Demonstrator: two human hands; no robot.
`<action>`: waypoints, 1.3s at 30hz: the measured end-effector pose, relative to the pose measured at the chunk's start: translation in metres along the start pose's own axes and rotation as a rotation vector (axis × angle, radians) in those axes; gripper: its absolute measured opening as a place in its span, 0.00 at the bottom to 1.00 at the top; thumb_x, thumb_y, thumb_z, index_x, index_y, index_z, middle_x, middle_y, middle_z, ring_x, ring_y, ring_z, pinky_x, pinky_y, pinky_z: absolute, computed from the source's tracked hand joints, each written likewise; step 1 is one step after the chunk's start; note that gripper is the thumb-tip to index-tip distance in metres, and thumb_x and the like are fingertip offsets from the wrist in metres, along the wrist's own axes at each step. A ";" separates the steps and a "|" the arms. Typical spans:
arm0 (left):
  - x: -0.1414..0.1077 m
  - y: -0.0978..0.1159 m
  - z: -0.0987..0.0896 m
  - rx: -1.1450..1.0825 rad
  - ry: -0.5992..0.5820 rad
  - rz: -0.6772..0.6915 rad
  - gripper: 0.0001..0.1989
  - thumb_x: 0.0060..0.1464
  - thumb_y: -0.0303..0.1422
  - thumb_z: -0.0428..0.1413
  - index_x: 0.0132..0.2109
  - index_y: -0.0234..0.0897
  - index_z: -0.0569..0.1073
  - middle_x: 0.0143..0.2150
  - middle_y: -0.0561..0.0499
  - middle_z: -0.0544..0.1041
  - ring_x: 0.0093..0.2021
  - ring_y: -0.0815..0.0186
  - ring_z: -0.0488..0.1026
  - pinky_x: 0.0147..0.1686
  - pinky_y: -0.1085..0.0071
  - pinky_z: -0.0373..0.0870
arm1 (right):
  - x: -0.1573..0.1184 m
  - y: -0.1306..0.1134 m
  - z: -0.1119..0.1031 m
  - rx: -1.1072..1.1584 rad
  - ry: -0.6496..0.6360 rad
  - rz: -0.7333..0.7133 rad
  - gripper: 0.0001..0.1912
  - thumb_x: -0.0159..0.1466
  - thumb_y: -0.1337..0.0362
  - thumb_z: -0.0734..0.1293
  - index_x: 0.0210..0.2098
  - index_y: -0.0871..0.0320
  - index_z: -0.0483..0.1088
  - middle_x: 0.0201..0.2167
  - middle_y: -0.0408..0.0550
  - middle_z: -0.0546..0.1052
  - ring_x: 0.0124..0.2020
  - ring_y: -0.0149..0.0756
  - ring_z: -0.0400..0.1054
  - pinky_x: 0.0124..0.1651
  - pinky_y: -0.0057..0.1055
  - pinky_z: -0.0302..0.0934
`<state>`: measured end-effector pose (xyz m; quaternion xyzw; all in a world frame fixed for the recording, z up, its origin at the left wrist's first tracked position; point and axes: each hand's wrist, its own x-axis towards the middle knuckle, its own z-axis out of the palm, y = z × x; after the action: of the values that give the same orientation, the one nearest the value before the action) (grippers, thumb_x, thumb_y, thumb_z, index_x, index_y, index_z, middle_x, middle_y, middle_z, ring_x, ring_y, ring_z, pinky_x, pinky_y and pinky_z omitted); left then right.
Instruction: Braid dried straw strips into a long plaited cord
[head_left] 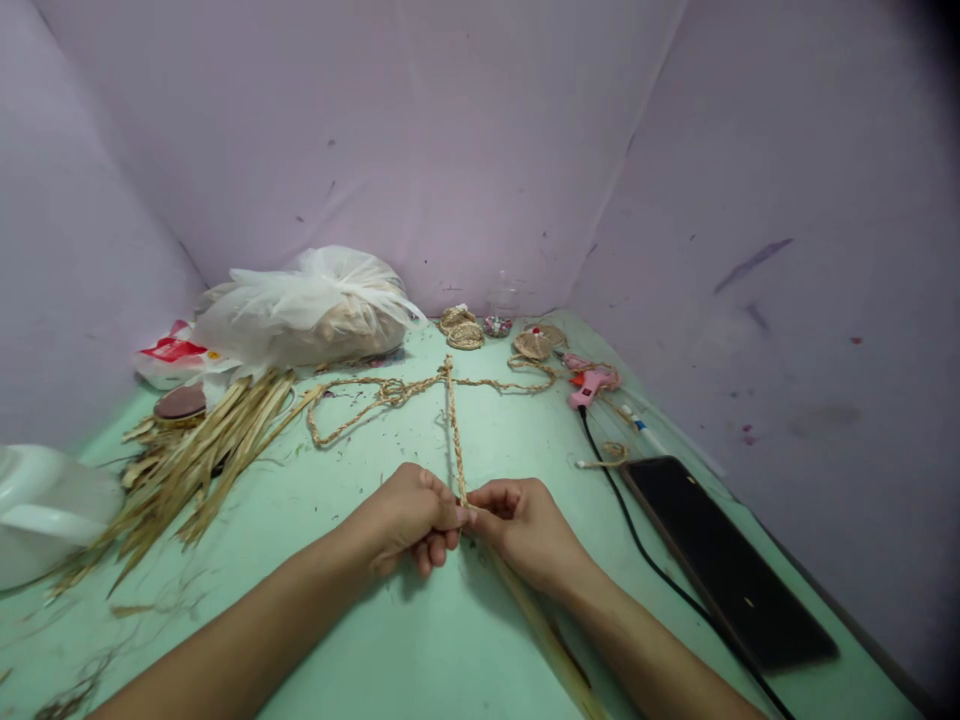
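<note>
A braided straw cord [455, 430] runs straight down the middle of the green table from a knot at its far end. Its near end is pinched between the fingertips of my left hand [420, 515] and my right hand [521, 525], which meet there. Loose unbraided strands [536, 610] trail from my right hand toward the table's near edge. More braided cord [390, 392] lies looped to the left of the knot, and another length [517, 385] curves off to the right.
Dry leaf strips [217, 450], a white plastic bag [322, 310] and a white jug [52, 515] are on the left. Coiled straw pieces [461, 328] sit at the back. On the right are a pink glue gun [592, 385], its black cable [637, 535] and a dark phone-like slab [727, 560].
</note>
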<state>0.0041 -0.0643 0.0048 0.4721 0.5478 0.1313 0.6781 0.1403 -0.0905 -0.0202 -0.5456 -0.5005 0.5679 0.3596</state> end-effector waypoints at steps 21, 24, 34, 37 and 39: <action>-0.004 -0.001 0.002 0.138 0.029 0.085 0.07 0.35 0.27 0.50 0.14 0.33 0.62 0.09 0.57 0.59 0.08 0.78 0.51 0.09 0.78 0.42 | -0.041 -0.014 0.004 -0.859 -0.058 -0.469 0.08 0.54 0.65 0.61 0.23 0.60 0.71 0.21 0.47 0.73 0.20 0.29 0.61 0.22 0.27 0.45; -0.005 0.002 -0.005 0.156 -0.025 0.119 0.08 0.35 0.29 0.51 0.15 0.34 0.62 0.09 0.58 0.57 0.09 0.78 0.50 0.10 0.77 0.42 | -0.027 -0.023 -0.015 -0.428 0.157 -0.279 0.16 0.56 0.57 0.60 0.20 0.60 0.69 0.18 0.46 0.71 0.22 0.31 0.62 0.25 0.26 0.52; -0.005 0.004 -0.004 0.165 -0.051 0.151 0.06 0.33 0.27 0.48 0.14 0.35 0.60 0.09 0.58 0.56 0.10 0.77 0.49 0.12 0.76 0.43 | -0.008 -0.013 0.005 0.234 -0.104 0.202 0.10 0.47 0.61 0.66 0.20 0.61 0.62 0.12 0.35 0.59 0.12 0.20 0.47 0.16 0.22 0.40; -0.002 0.000 -0.004 0.285 -0.017 0.199 0.06 0.34 0.27 0.47 0.14 0.34 0.61 0.08 0.58 0.54 0.11 0.76 0.50 0.13 0.76 0.45 | -0.005 -0.008 0.005 0.184 -0.012 0.139 0.08 0.45 0.65 0.66 0.17 0.62 0.63 0.11 0.35 0.59 0.13 0.19 0.46 0.18 0.22 0.39; -0.001 -0.003 -0.005 0.401 0.029 0.227 0.06 0.35 0.29 0.48 0.15 0.33 0.63 0.10 0.57 0.56 0.13 0.76 0.51 0.15 0.76 0.46 | -0.003 -0.006 0.004 0.191 0.011 0.112 0.07 0.44 0.66 0.66 0.16 0.62 0.63 0.11 0.37 0.62 0.15 0.20 0.49 0.20 0.23 0.41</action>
<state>-0.0015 -0.0639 0.0036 0.6540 0.5159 0.1020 0.5438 0.1357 -0.0929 -0.0145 -0.5389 -0.4107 0.6294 0.3805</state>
